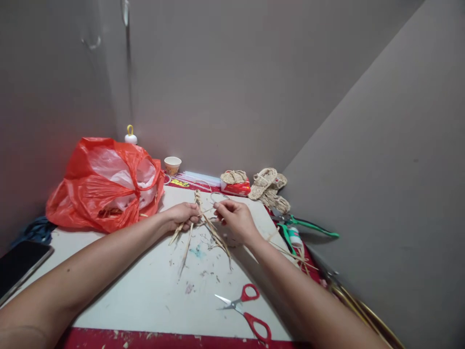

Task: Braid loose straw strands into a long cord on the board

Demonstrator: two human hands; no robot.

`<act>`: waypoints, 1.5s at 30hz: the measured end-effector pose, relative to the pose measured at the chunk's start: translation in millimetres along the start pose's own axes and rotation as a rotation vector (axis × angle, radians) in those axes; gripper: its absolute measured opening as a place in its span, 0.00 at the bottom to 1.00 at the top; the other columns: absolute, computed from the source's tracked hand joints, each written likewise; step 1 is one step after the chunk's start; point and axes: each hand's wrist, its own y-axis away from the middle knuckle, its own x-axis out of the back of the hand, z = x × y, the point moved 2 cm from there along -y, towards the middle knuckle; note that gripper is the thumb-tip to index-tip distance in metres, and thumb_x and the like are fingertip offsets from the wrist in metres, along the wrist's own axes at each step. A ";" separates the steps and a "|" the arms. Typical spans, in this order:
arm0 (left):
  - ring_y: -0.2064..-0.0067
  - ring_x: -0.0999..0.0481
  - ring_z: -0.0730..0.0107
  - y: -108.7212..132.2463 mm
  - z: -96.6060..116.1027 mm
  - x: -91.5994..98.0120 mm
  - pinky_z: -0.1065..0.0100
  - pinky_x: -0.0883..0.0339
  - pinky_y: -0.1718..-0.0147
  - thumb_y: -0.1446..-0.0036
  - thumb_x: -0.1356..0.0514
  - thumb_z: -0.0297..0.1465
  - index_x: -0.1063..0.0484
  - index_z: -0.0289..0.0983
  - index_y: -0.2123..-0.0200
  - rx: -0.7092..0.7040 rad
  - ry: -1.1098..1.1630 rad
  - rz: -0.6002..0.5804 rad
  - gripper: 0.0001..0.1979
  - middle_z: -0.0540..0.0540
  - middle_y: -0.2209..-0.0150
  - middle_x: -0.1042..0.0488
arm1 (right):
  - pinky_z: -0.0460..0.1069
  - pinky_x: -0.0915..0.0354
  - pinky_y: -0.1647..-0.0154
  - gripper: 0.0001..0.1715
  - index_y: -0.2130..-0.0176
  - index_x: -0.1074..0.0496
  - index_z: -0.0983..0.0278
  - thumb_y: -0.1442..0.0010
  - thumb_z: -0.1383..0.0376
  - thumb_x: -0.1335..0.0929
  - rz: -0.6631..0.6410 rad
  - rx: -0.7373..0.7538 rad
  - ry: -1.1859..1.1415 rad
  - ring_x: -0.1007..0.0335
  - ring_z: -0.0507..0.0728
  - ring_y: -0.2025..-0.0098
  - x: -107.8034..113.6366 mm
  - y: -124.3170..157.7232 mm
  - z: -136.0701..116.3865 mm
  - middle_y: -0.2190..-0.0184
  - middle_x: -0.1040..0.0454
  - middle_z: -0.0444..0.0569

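Near the middle of the white board (138, 295), my left hand (186, 215) is closed on a braid of dry straw (197, 196). The braid's plaited end points away from me, and loose strands (218, 237) fan out toward me below the hand. To its right, my right hand (232, 218) pinches a thin straw strand (208, 211) between thumb and fingers. That strand runs across to the braid at my left hand. Red-handled scissors (238, 306) lie with their blades apart on the board, nearer to me.
A red plastic bag (105, 189) fills the back left, beside a phone (22, 266). Along the back stand a paper cup (172, 165) and a red packet (236, 186). Woven straw sandals (264, 184) and green-handled pliers (314, 226) are at the right, near the grey wall.
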 end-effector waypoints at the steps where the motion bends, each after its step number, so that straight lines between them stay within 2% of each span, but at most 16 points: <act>1: 0.87 0.56 0.86 -0.9 0.1 0.1 0.79 0.64 0.87 0.49 0.43 0.29 0.41 0.37 0.73 0.006 0.000 0.003 0.07 0.59 0.85 0.46 | 0.44 0.45 0.80 0.15 0.78 0.31 0.65 0.51 0.56 0.32 0.003 -0.007 0.035 0.40 0.49 0.82 12.9 11.7 -3.7 0.83 0.32 0.43; 2: 0.87 0.56 0.86 -1.8 0.0 0.3 0.79 0.64 0.87 0.48 0.43 0.29 0.41 0.37 0.73 0.011 0.001 0.004 0.07 0.59 0.85 0.46 | 0.44 0.46 0.80 0.16 0.81 0.33 0.65 0.50 0.57 0.32 -0.018 -0.017 0.090 0.43 0.49 0.83 25.7 26.0 -7.1 0.86 0.35 0.42; 3: 0.87 0.55 0.86 -2.7 -0.2 0.5 0.79 0.64 0.87 0.48 0.43 0.28 0.41 0.37 0.73 0.015 0.004 0.002 0.07 0.58 0.85 0.45 | 0.44 0.47 0.80 0.17 0.82 0.34 0.64 0.48 0.58 0.33 -0.125 -0.039 0.232 0.43 0.49 0.83 36.6 42.7 -9.4 0.87 0.36 0.42; 4: 0.87 0.55 0.86 -3.3 -0.4 0.8 0.79 0.63 0.87 0.48 0.43 0.28 0.40 0.37 0.73 0.018 0.008 -0.002 0.06 0.58 0.85 0.45 | 0.44 0.47 0.80 0.16 0.81 0.32 0.64 0.47 0.58 0.34 -0.262 -0.083 0.353 0.43 0.49 0.83 46.0 61.1 -10.3 0.87 0.36 0.42; 6: 0.86 0.54 0.86 -3.8 -0.8 1.1 0.79 0.63 0.87 0.48 0.42 0.28 0.40 0.37 0.73 0.027 0.017 -0.011 0.06 0.57 0.84 0.45 | 0.45 0.44 0.75 0.09 0.72 0.27 0.63 0.48 0.61 0.34 -0.503 -0.131 0.544 0.36 0.52 0.77 60.3 98.8 -10.1 0.79 0.28 0.45; 10: 0.86 0.55 0.86 -1.9 -0.3 0.9 0.78 0.63 0.87 0.49 0.41 0.28 0.39 0.37 0.73 0.034 0.021 -0.015 0.07 0.57 0.85 0.46 | 0.46 0.44 0.69 0.15 0.59 0.29 0.59 0.49 0.63 0.33 -0.532 -0.127 0.896 0.31 0.57 0.67 68.9 149.0 -2.1 0.66 0.25 0.49; 13: 0.86 0.55 0.86 1.4 0.3 0.1 0.78 0.63 0.87 0.49 0.42 0.27 0.39 0.37 0.73 0.025 0.005 -0.001 0.06 0.58 0.85 0.46 | 0.47 0.47 0.71 0.09 0.64 0.31 0.61 0.46 0.66 0.38 -0.509 -0.089 1.051 0.31 0.57 0.69 61.4 159.3 9.2 0.69 0.26 0.51; 16: 0.87 0.54 0.85 4.0 0.0 0.1 0.79 0.62 0.87 0.48 0.43 0.27 0.39 0.37 0.73 0.013 -0.017 0.017 0.05 0.58 0.85 0.46 | 0.48 0.50 0.74 0.07 0.72 0.32 0.62 0.47 0.68 0.39 -0.482 -0.061 1.119 0.34 0.56 0.74 57.2 156.7 20.1 0.74 0.27 0.51; 18: 0.87 0.54 0.85 4.4 -0.3 0.8 0.78 0.62 0.87 0.49 0.44 0.27 0.39 0.37 0.74 0.000 -0.024 0.023 0.05 0.58 0.85 0.45 | 0.47 0.51 0.75 0.05 0.75 0.34 0.63 0.49 0.67 0.38 -0.477 -0.056 1.042 0.37 0.54 0.76 58.6 152.3 25.2 0.77 0.29 0.49; 20: 0.87 0.54 0.85 3.6 -0.9 1.4 0.79 0.61 0.87 0.49 0.43 0.28 0.39 0.37 0.74 -0.009 -0.022 0.020 0.06 0.58 0.85 0.45 | 0.46 0.51 0.76 0.08 0.78 0.38 0.63 0.50 0.64 0.36 -0.431 -0.077 0.838 0.42 0.52 0.77 62.6 146.0 27.7 0.81 0.34 0.45; 25: 0.87 0.54 0.85 0.2 -2.7 2.1 0.79 0.62 0.87 0.51 0.41 0.29 0.40 0.37 0.75 -0.003 0.001 -0.010 0.08 0.58 0.86 0.45 | 0.44 0.56 0.82 0.18 0.78 0.41 0.62 0.50 0.53 0.34 -0.166 -0.275 0.176 0.56 0.47 0.83 63.3 120.3 29.8 0.85 0.50 0.37; 28: 0.87 0.54 0.85 -1.1 -3.2 2.7 0.79 0.62 0.87 0.51 0.41 0.29 0.40 0.37 0.74 0.001 0.017 -0.017 0.07 0.58 0.86 0.45 | 0.44 0.60 0.83 0.20 0.79 0.41 0.62 0.52 0.51 0.33 -0.165 -0.321 0.052 0.59 0.46 0.85 45.6 98.0 29.2 0.87 0.51 0.36; 33: 0.87 0.53 0.85 -1.0 -2.6 2.9 0.79 0.61 0.87 0.50 0.42 0.28 0.39 0.37 0.74 0.007 0.033 -0.021 0.06 0.57 0.85 0.45 | 0.45 0.58 0.81 0.23 0.84 0.48 0.62 0.53 0.54 0.34 -0.233 -0.136 0.201 0.58 0.47 0.83 17.1 61.4 26.5 0.87 0.53 0.38; 38: 0.87 0.54 0.86 -1.2 -1.0 1.8 0.80 0.61 0.87 0.49 0.42 0.27 0.39 0.36 0.74 0.018 0.051 -0.025 0.06 0.58 0.85 0.45 | 0.46 0.56 0.79 0.24 0.83 0.47 0.62 0.49 0.51 0.36 -0.164 0.032 0.566 0.55 0.49 0.81 13.6 53.3 34.2 0.85 0.51 0.39; 41: 0.87 0.55 0.86 -1.5 -0.4 1.1 0.80 0.62 0.87 0.48 0.42 0.27 0.39 0.36 0.74 0.028 0.064 -0.028 0.07 0.58 0.86 0.47 | 0.46 0.56 0.79 0.24 0.83 0.46 0.62 0.47 0.50 0.38 -0.154 0.050 0.777 0.53 0.50 0.81 11.8 56.7 33.8 0.86 0.47 0.40; 45: 0.87 0.55 0.87 -0.9 0.4 0.5 0.80 0.63 0.87 0.47 0.44 0.26 0.39 0.36 0.75 0.038 0.069 -0.034 0.06 0.58 0.86 0.47 | 0.47 0.56 0.79 0.25 0.83 0.46 0.62 0.46 0.49 0.39 -0.110 0.019 0.896 0.50 0.51 0.82 4.0 53.5 25.0 0.87 0.44 0.42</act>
